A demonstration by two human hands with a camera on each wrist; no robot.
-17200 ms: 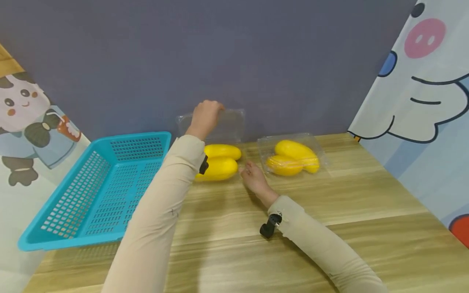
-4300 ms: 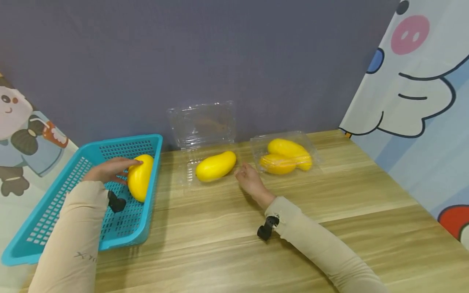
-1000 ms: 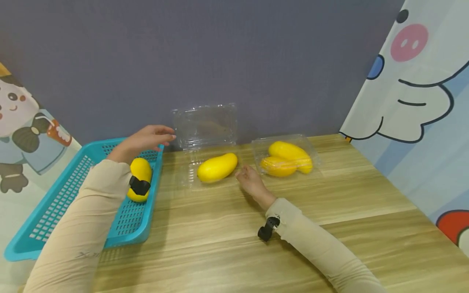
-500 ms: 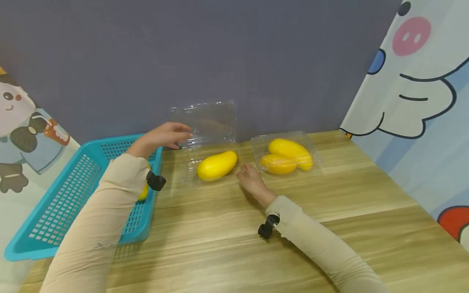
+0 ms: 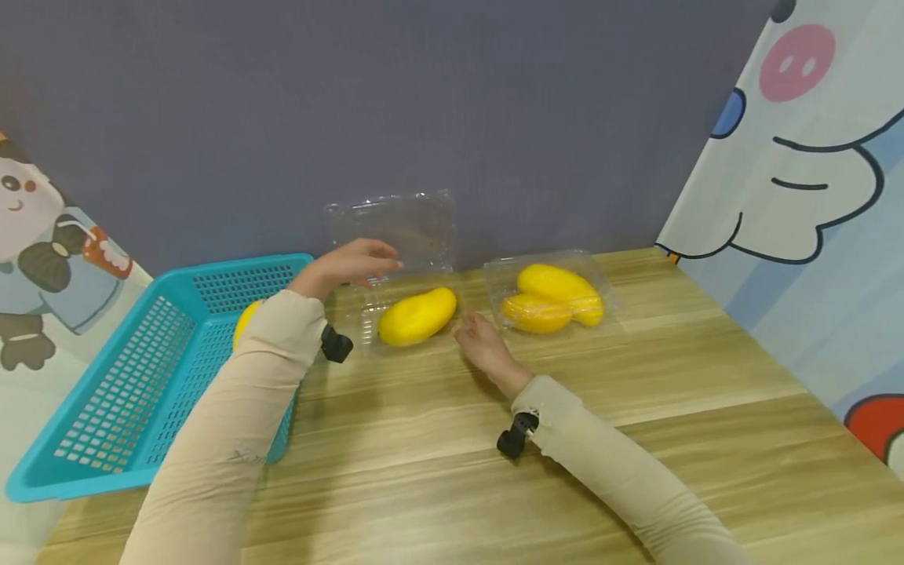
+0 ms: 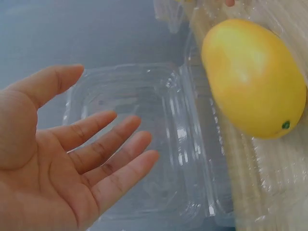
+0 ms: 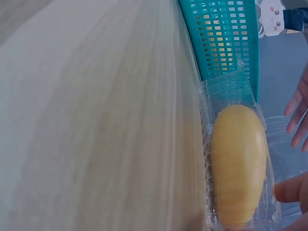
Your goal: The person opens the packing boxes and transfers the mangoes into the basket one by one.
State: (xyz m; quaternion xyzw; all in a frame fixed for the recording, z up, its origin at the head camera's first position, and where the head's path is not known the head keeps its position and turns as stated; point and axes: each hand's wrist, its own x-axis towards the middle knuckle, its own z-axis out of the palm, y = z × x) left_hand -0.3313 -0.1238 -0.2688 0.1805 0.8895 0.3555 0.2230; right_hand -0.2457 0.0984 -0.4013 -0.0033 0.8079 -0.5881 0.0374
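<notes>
Lying aslant in the base of a clear box, one yellow fruit sits below the raised lid, which stands against the grey partition. The left hand, fingers loosely extended and holding nothing, hangs in front of the lid, near the fruit. The right hand appears to grip the box's right side between thumb and fingers. Lifting the fruit well probably means coming down from above, wrapping thumb and fingers round its smooth middle, while the right hand steadies the flimsy box. The lid leaves little room behind, so knuckles could knock it. Just to the right, a second clear box holds at least two more fruits. On the left of the desk, a blue basket contains another fruit, partly hidden by the left sleeve; its rim would obstruct a low carry.
</notes>
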